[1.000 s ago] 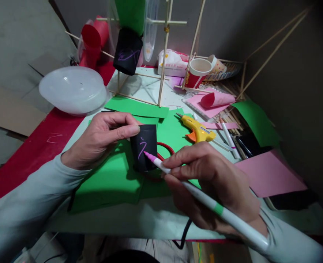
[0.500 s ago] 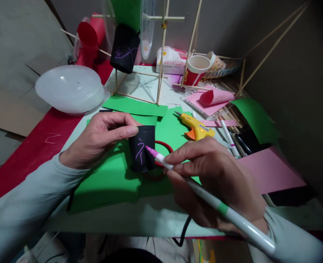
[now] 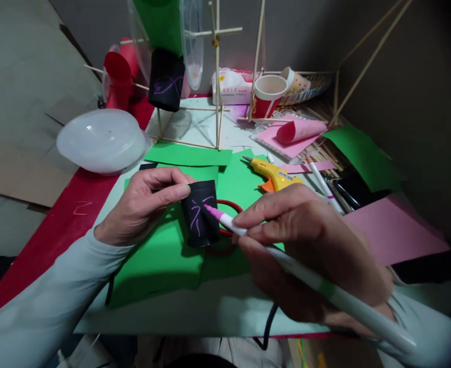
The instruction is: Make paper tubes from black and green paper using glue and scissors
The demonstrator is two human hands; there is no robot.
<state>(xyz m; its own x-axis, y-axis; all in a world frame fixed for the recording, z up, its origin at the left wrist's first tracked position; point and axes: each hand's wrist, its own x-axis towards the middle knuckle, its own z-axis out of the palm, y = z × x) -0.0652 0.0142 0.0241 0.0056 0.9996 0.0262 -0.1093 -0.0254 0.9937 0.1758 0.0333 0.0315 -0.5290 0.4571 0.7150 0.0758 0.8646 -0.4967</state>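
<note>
Between the thumb and fingers of my left hand is the upper left edge of a small black paper cylinder, slightly tilted. Pink-purple strokes mark its front. My right hand grips a white marker like a pen, its pink tip at the cylinder's face beside the strokes. Under both hands lie green paper sheets. Scissors with red handles rest on the sheets behind the cylinder and are partly hidden. A yellow glue gun lies just beyond my right hand.
A wooden stick frame holds a green wheel with a black paper cup at the back. The white plastic bowl sits left. A red paper cup, pink paper and another marker lie on the right.
A new short pink stroke shows at the cylinder's upper right. The marker is still close to its surface, and the whole view has shifted slightly.
</note>
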